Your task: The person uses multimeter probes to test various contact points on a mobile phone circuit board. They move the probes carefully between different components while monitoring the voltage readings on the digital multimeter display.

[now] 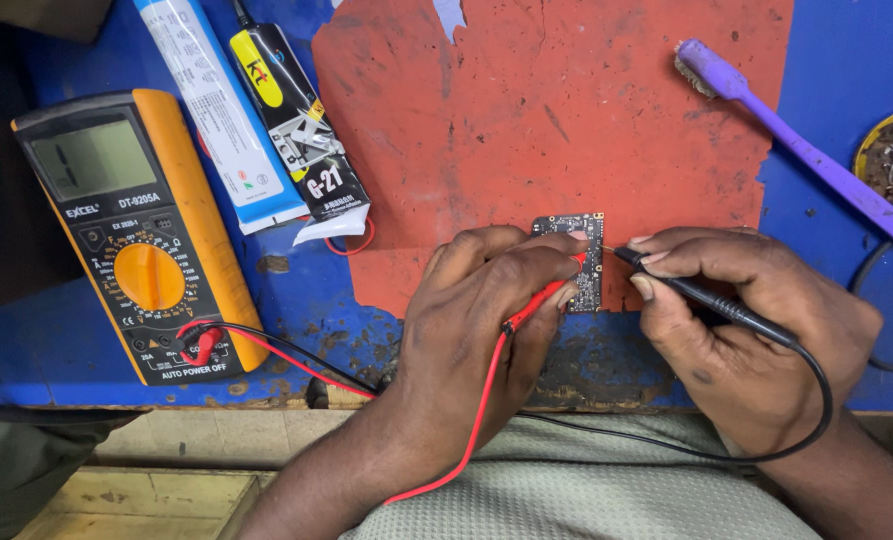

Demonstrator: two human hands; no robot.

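Head view: we pinch the red probe [536,303] in our left hand [476,320], the black probe [706,300] in our right hand [736,330]; the small circuit board [586,262] between our fingertips looks light, stiff, fragile, best held by its edges.

grey meter screen [90,158] beside white-blue [221,110], black-yellow tubes [301,130].

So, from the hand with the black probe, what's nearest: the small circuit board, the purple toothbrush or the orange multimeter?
From the right hand:
1. Small dark circuit board, just left of its fingertips.
2. Purple plastic toothbrush, up and to the right.
3. Orange-cased multimeter, far left.
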